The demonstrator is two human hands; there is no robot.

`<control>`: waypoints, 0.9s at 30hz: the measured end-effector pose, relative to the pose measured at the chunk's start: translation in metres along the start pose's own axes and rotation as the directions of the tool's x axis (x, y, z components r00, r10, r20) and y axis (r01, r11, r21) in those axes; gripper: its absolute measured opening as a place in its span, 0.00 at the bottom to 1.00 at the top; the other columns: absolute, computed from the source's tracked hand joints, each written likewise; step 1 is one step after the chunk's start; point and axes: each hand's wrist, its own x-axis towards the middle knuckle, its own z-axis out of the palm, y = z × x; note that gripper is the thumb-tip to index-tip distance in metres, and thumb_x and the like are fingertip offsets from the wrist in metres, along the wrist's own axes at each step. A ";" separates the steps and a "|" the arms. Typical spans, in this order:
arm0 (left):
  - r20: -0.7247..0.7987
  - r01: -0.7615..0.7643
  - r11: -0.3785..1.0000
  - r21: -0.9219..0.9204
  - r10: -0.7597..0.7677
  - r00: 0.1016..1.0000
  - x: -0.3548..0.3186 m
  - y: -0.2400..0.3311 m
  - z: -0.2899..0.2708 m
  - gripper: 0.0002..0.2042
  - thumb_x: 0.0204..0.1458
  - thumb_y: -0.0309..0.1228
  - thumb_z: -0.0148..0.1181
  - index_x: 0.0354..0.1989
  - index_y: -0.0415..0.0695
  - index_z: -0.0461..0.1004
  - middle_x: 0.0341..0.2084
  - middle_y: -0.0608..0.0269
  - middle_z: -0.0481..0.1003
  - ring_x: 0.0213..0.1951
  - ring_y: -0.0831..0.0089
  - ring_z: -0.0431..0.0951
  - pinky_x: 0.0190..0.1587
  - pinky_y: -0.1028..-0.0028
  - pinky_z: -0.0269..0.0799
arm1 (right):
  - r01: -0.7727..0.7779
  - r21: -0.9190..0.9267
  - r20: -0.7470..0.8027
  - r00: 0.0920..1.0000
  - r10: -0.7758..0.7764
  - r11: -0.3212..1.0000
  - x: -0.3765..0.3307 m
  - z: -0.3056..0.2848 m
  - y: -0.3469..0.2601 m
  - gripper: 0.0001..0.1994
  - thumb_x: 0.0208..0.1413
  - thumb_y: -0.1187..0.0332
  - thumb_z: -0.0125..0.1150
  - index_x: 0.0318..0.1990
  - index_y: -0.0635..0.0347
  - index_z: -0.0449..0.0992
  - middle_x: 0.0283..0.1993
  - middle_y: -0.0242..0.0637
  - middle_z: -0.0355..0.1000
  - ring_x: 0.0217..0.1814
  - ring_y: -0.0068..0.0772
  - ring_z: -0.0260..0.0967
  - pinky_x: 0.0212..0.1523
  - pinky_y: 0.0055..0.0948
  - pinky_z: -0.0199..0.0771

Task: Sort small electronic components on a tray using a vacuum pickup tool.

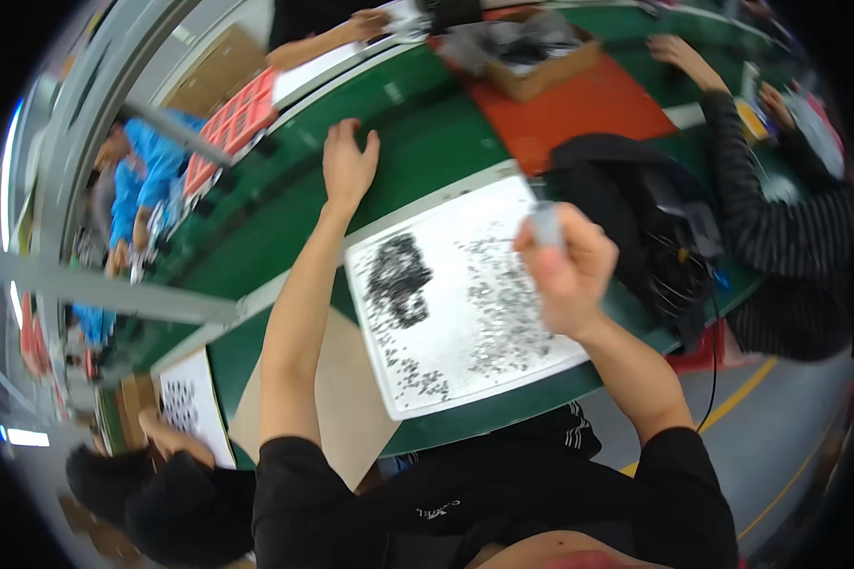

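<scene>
My left hand (349,169) reaches past the far left side of a white tray (454,389), over the green belt (417,133). Its fingers are apart and hold nothing. Closed over the tray's right part, my right hand (579,270) grips a short grey cylindrical object (547,226); motion blur hides what kind it is. Inside the tray, a dense pile of small dark pieces (397,280) lies on the left. Many more small pieces (503,318), grey and shiny, are scattered from the middle to the right, partly beneath my right hand.
A black bag (626,218) sits right of the tray. Beyond lies an orange-red mat (560,114) with a cardboard box (541,71) on it. Brown cardboard (337,398) is under my left forearm. A grey metal frame (142,289) stands left. Co-workers sit around the bench.
</scene>
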 end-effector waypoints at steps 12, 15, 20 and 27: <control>-0.076 0.481 0.801 0.356 -0.488 0.870 0.026 -0.171 -0.020 0.34 0.55 0.48 0.55 0.67 0.46 0.53 0.46 0.42 0.75 0.47 0.44 0.76 0.49 0.52 0.72 | -0.116 -0.022 0.082 0.990 0.118 0.993 -0.013 -0.005 0.012 0.20 0.62 0.55 0.49 0.38 0.69 0.68 0.15 0.26 0.57 0.16 0.15 0.47 0.21 0.20 0.48; -0.169 0.545 0.747 0.381 -0.523 0.835 0.041 -0.208 -0.010 0.39 0.52 0.54 0.55 0.69 0.51 0.51 0.45 0.41 0.76 0.46 0.44 0.78 0.48 0.50 0.73 | -0.276 -0.156 -0.059 0.961 0.270 0.948 -0.005 0.013 0.010 0.21 0.62 0.57 0.50 0.45 0.74 0.67 0.17 0.27 0.59 0.17 0.16 0.50 0.21 0.21 0.52; -0.263 0.400 0.841 0.365 -0.319 0.910 0.064 -0.242 -0.019 0.27 0.52 0.52 0.57 0.56 0.48 0.68 0.44 0.43 0.76 0.46 0.45 0.77 0.46 0.50 0.74 | -0.116 -0.166 0.058 0.990 0.127 0.979 0.017 0.011 0.030 0.24 0.62 0.65 0.50 0.61 0.75 0.60 0.21 0.30 0.64 0.21 0.16 0.55 0.25 0.19 0.59; -0.553 0.443 0.822 0.359 -0.195 0.810 0.046 -0.251 -0.002 0.18 0.54 0.45 0.58 0.42 0.41 0.76 0.44 0.44 0.75 0.43 0.50 0.76 0.47 0.58 0.72 | -0.203 -0.263 0.054 0.973 0.225 0.943 0.021 -0.011 0.048 0.10 0.63 0.68 0.53 0.42 0.68 0.75 0.26 0.30 0.70 0.23 0.14 0.58 0.25 0.17 0.58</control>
